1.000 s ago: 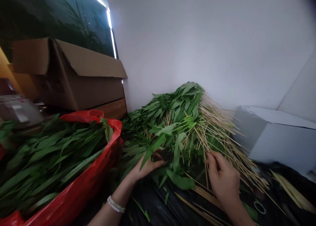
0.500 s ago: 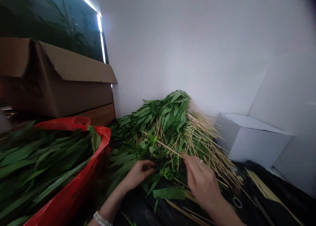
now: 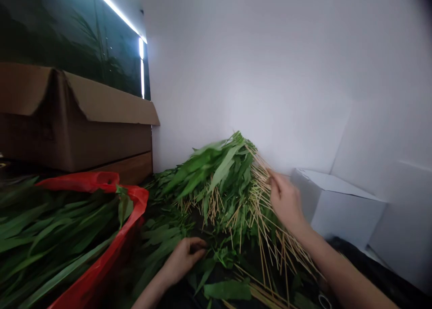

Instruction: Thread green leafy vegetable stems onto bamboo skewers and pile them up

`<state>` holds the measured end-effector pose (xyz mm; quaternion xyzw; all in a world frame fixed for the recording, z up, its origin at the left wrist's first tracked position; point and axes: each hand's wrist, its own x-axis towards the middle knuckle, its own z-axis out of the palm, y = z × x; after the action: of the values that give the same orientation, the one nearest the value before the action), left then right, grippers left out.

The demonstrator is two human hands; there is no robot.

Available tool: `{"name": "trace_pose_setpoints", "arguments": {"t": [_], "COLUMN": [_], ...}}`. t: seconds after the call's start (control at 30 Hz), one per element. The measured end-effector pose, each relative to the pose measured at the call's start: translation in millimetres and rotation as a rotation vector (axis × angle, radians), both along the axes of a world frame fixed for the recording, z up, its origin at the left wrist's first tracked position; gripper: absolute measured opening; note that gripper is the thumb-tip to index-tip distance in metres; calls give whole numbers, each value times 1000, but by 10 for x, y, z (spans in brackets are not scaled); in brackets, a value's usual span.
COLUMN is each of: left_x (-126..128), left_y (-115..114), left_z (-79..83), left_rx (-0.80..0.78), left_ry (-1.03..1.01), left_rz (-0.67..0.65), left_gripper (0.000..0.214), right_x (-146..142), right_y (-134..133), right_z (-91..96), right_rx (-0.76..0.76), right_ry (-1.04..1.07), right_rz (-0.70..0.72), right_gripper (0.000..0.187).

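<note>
My right hand [image 3: 286,203] is closed on a thin wooden stick [image 3: 259,157] with long green leaves at its far end. It is at the upper right of a heap of leafy sticks [image 3: 259,187], whose leaves [image 3: 232,165] point left and whose bare ends fan out to the right. Lower down, my left hand [image 3: 187,257] is curled with thumb and fingertips close together, beside small green sprigs [image 3: 224,257]. Whether anything is between its fingers I cannot make out. Below it to the right is one broad leaf [image 3: 227,290].
On the left stands a red plastic bag [image 3: 131,219] full of long leaves, with an open cardboard box [image 3: 108,138] behind it. A white box [image 3: 344,210] sits at the right by the white wall [image 3: 249,66]. Loose sticks [image 3: 266,295] lie at the front on black sheeting.
My right hand has moved up and right with the stick, from the front of the heap to its top. My left hand stays low with its fingers still curled. The view has shifted slightly.
</note>
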<state>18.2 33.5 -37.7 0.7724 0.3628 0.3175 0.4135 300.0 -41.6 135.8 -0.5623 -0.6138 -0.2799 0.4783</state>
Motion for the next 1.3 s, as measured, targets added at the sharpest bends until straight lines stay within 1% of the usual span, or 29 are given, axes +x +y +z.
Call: {"name": "trace_pose_setpoints", "arguments": {"t": [0.03, 0.13, 0.2, 0.23, 0.33, 0.4, 0.5, 0.6, 0.73, 0.83, 0.93, 1.0, 1.07, 1.17, 1.23, 1.27, 1.3], "left_x": [-1, -3, -2, 0, 2, 1, -3, -6, -5, -3, -4, -5, -2, 9, 19, 22, 25], "left_y": [22, 76, 94, 97, 80, 58, 33, 37, 80, 102, 80, 39, -8, -70, -99, -110, -117], "left_z": [-34, -129, -171, -181, -152, -97, -27, -38, -122, -132, -59, 18, 99, 196, 239, 254, 266], "left_rx": [2, -12, -20, -23, -42, -60, -68, -49, -12, 1, 0, 5, 10, -15, -23, -21, -17], "left_ry": [-2, -15, -27, -32, -25, -8, 27, 63, 63, 70, 90, 84, 70, 66, 61, 57, 53], "left_rz": [10, 16, 39, 61, 95, 76, 58, 49, 53, 37, 27, 21, 10, -21, -31, -35, -38], "left_gripper": [22, 21, 20, 20, 21, 21, 21, 21, 25, 27, 28, 28, 29, 29, 28, 28, 26], "right_x": [76, 310, 471, 552, 780, 904, 1026, 1070, 1057, 1042, 1034, 1017, 974, 829, 671, 576, 473], "right_y": [139, 558, 801, 904, 1118, 1191, 1233, 1236, 1197, 1123, 998, 883, 743, 460, 204, 57, -98], "right_z": [111, 409, 537, 573, 575, 521, 440, 402, 377, 365, 389, 430, 478, 501, 436, 370, 278], "right_rx": [-44, -76, -112, -141, -259, -355, -486, -574, -628, -625, -572, -512, -445, -378, -328, -234, -174], "right_ry": [4, 21, 31, 31, 20, 4, -28, -63, -96, -115, -134, -152, -178, -238, -282, -307, -330], "right_rz": [-47, -112, -174, -208, -314, -375, -436, -467, -492, -506, -516, -514, -492, -406, -321, -211, -107], "right_gripper": [36, 38, 39, 38, 31, 33, 34, 34, 34, 34, 34, 30, 31, 35, 34, 32, 31]}}
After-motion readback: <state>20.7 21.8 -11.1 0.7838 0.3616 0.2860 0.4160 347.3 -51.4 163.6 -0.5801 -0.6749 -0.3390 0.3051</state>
